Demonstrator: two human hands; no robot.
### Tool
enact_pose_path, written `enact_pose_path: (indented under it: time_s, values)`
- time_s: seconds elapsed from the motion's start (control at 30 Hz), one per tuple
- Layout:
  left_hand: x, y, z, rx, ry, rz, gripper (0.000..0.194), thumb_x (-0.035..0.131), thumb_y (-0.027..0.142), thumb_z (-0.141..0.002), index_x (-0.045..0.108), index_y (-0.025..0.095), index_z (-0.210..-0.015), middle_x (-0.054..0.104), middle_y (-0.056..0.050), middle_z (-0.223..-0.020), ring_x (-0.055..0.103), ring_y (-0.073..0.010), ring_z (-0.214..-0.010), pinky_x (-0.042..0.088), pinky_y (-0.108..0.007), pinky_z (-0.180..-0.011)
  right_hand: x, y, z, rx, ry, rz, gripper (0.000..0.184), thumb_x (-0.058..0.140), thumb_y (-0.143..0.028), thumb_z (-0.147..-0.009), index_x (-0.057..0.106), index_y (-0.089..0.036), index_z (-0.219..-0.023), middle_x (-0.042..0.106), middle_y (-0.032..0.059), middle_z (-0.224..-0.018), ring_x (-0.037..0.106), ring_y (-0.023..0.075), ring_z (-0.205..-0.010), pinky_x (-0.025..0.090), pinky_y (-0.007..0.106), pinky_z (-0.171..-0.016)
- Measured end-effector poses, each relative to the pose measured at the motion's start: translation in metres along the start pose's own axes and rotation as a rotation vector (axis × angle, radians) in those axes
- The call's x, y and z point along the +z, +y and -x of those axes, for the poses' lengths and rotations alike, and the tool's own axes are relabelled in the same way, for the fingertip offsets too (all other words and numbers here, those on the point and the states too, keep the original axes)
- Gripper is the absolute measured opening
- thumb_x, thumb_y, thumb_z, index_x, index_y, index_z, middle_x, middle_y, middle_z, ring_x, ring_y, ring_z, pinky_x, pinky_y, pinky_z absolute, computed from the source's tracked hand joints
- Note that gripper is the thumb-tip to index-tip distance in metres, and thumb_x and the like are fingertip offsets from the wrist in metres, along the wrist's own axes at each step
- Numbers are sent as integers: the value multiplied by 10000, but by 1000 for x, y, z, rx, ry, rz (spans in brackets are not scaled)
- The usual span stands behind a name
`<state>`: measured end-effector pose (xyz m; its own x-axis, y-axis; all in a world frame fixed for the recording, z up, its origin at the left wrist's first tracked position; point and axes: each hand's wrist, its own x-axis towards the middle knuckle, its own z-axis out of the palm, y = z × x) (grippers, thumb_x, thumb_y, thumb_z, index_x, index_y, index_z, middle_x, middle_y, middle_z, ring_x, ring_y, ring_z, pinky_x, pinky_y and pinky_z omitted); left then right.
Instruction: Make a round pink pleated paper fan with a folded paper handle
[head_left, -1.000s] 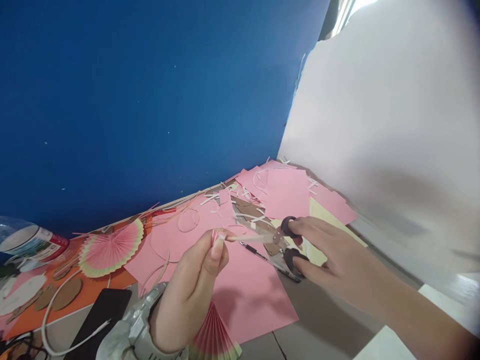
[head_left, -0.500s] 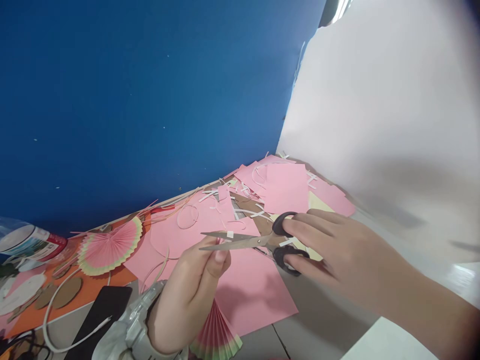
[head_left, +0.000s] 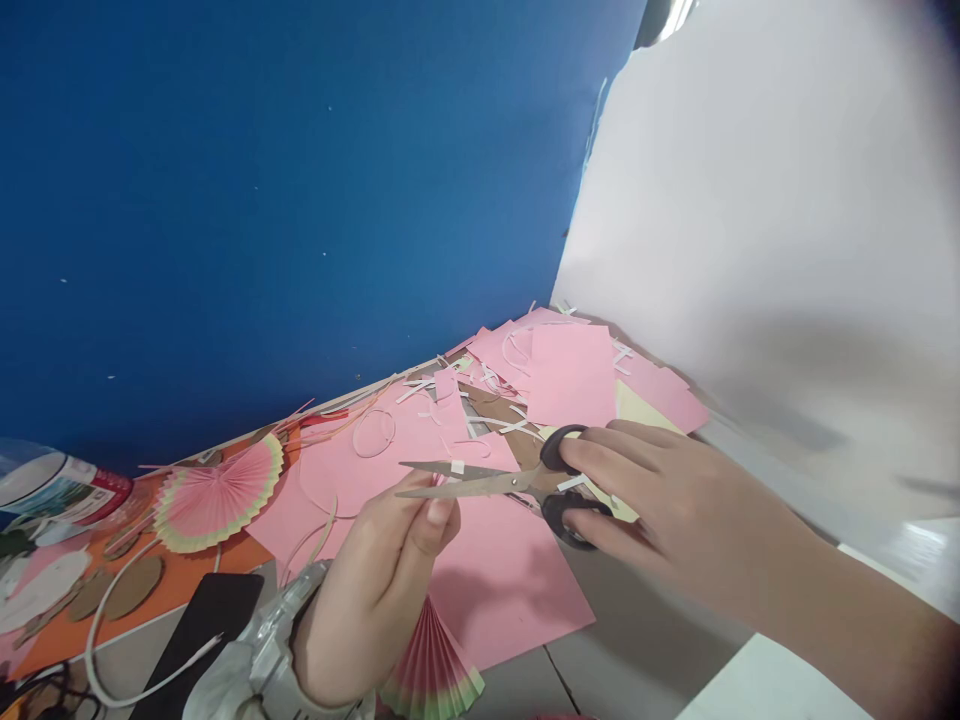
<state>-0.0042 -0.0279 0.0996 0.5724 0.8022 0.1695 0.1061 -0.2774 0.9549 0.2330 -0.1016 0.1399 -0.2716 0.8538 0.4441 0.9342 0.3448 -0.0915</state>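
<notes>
My left hand [head_left: 375, 570] is closed in a pinch on the narrow end of a pleated paper fan [head_left: 433, 665], pink with a yellow-green edge, which hangs spread below my fingers. Black-handled scissors [head_left: 525, 483] are in my right hand [head_left: 690, 500], with fingers and thumb through the two loops. The parted blades point left and lie at my left fingertips. A small white piece [head_left: 457, 468] shows by the upper blade, above the pinched end. Whether the blades touch the paper is hard to see, and my left fingers hide the fan's tip.
Pink paper sheets [head_left: 574, 375] and thin paper scraps cover the surface. At left are another pleated fan [head_left: 221, 490], cardboard discs [head_left: 135, 588], a black phone-like slab [head_left: 206, 640], a white cable [head_left: 94, 640] and a tub [head_left: 64, 485]. Blue [head_left: 300, 200] and white [head_left: 750, 200] panels rise behind.
Very little differs. The view has shifted slightly, and my right hand with the scissors sits a touch further left. Both holds are the same.
</notes>
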Motion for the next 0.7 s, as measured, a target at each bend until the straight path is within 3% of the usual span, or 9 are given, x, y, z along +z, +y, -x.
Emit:
enact_pose_path:
  time_s: [0.2, 0.7]
  values:
    - [-1, 0, 0, -18, 23, 4, 190, 399, 255, -955, 579, 223, -1003, 563, -48, -912, 507, -171, -841, 446, -298, -701, -1, 0, 0, -54, 33, 71, 130, 420, -252, -926, 518, -170, -955, 642, 37, -750, 540, 167, -607, 391, 279, -543]
    - [2, 6, -4, -27, -19, -19, 203, 384, 261, -963, 524, 214, -823, 490, -2, -761, 459, -138, -755, 426, -273, -686, 0, 0, -1, -91, 8, 159, 143, 412, -234, -934, 524, -173, -871, 598, 2, -689, 514, 154, -598, 358, 281, -574]
